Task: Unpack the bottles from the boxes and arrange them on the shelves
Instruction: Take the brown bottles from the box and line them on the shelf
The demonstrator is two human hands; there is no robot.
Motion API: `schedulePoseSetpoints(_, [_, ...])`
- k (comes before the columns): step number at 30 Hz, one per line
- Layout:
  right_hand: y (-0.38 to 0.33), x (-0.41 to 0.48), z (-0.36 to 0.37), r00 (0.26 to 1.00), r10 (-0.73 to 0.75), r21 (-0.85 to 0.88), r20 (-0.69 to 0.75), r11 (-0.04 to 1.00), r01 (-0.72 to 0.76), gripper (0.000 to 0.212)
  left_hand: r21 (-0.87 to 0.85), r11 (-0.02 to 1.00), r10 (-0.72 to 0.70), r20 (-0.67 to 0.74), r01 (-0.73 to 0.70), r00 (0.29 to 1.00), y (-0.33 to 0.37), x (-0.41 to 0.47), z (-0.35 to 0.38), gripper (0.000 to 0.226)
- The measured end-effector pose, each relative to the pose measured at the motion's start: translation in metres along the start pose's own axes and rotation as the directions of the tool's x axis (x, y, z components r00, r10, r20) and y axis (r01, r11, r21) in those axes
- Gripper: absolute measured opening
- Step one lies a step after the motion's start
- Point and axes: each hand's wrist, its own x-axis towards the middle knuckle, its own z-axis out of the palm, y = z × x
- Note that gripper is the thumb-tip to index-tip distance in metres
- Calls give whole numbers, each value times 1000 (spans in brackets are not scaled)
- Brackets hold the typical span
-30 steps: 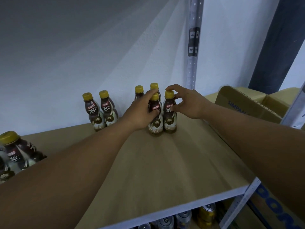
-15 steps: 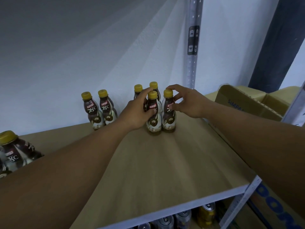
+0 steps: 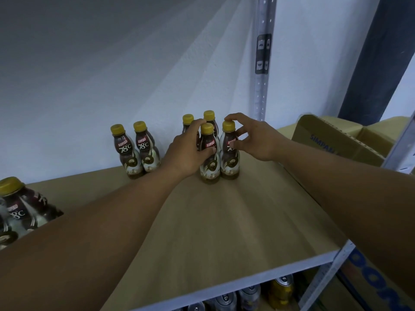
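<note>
Gripping bottles on the shelf [image 3: 224, 221]: my left hand [image 3: 186, 153] wraps the left bottle [image 3: 211, 167], my right hand [image 3: 258, 140] pinches the right bottle [image 3: 229, 162].
Rear bottle [image 3: 188, 120] mostly hidden by my left hand; corner bottle [image 3: 20, 209] cropped.

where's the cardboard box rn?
Head view, right side: the cardboard box sits at shelf height just right of the right hand, which holds the rightmost bottle.

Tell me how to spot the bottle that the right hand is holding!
Find the wooden shelf against the white wall. Near its back, four yellow-capped bottles stand bunched together. It is the front right bottle, the only one with a finger of the right hand on top of its cap.
</note>
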Motion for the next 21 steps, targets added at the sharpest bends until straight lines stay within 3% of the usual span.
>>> schedulePoseSetpoints(21, [6, 0, 6, 999, 12, -6, -32, 1000, -12, 61, 39, 999, 10, -56, -7, 998, -4, -5, 8, 74])
